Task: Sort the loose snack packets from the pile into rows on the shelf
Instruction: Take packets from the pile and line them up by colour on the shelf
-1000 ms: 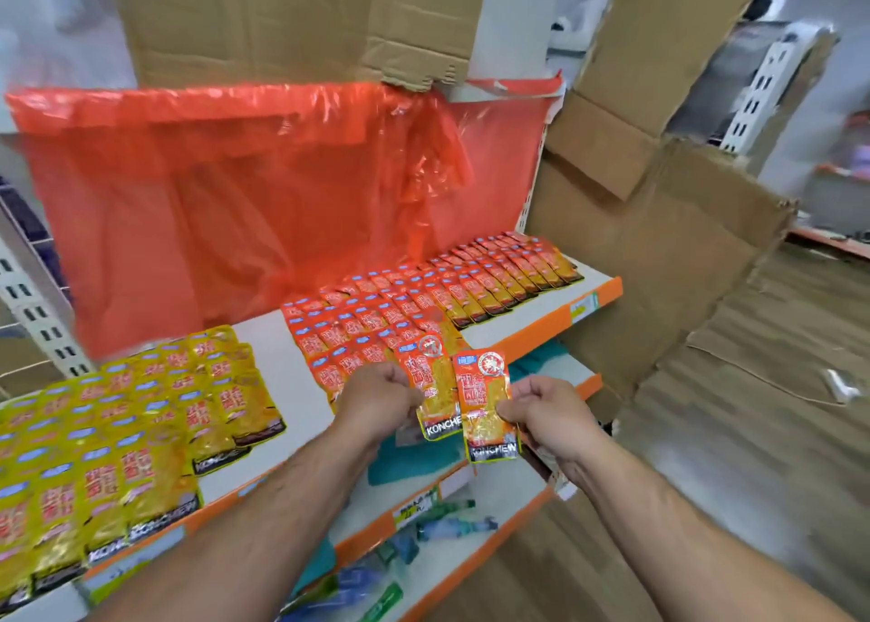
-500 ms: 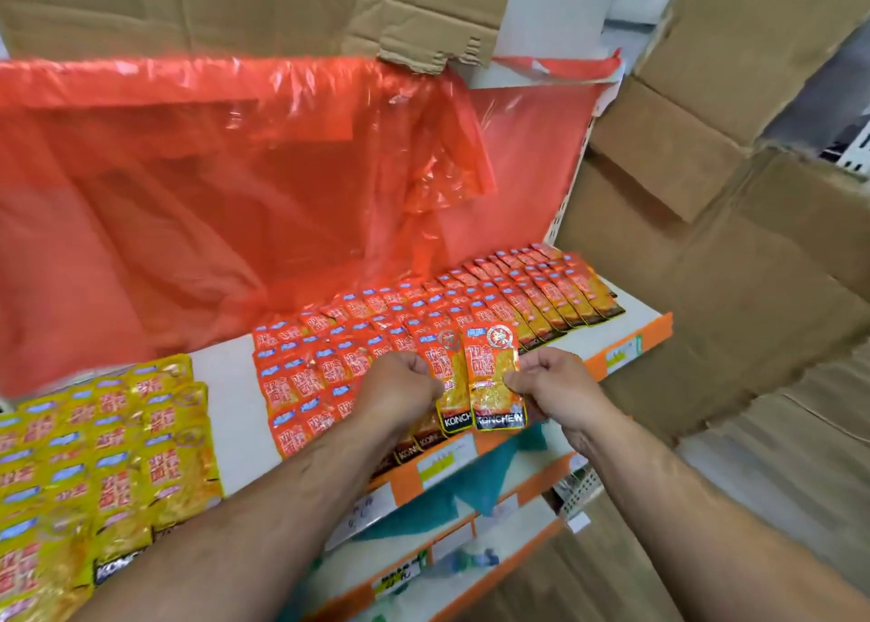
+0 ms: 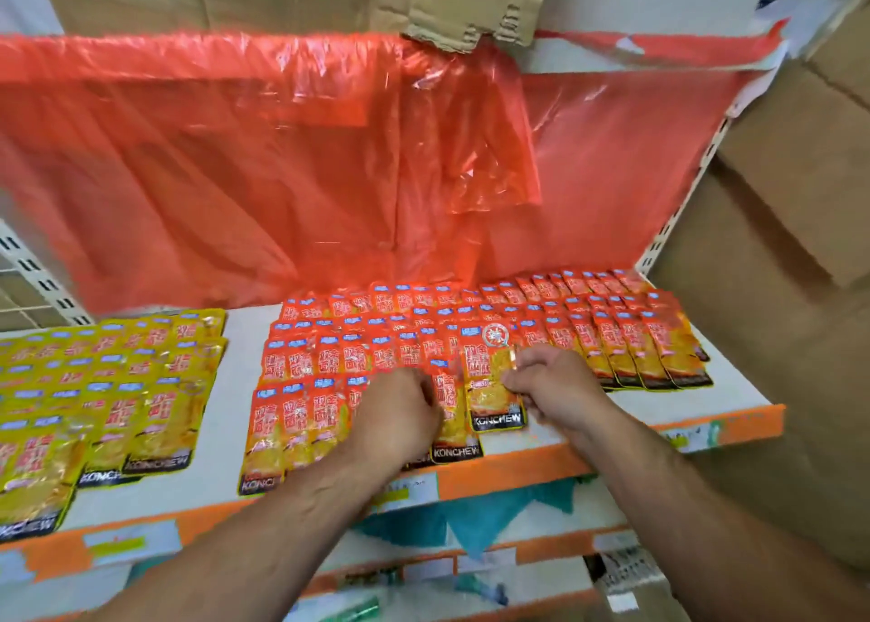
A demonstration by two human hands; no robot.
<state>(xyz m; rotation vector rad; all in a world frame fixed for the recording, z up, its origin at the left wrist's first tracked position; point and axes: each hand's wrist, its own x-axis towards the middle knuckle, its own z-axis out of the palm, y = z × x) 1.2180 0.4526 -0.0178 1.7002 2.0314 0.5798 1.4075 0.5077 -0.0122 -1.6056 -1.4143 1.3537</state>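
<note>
Packet [image 3: 492,386], orange, lies with its long axis square to the shelf edge [image 3: 518,473], label end toward that edge and top end away from it. Right hand [image 3: 551,386] pinches it at the right margin, thumb and fingertips curled on the foil, so the packet extends leftward from the grip. Neighbouring packet [image 3: 454,433] sits just beside it on the left, parallel, slightly overlapped and closer to the shelf edge. Left hand [image 3: 400,419] covers that packet's left side with fingers curled; whether it grips or only presses cannot be determined. Judgement: seating the held packet calls for a short slide along the shelf edge, and the right hand is the nearer. Orange rows [image 3: 471,320] fill the board behind. Yellow packets [image 3: 117,386] lie well apart, further left along the shelf edge.
</note>
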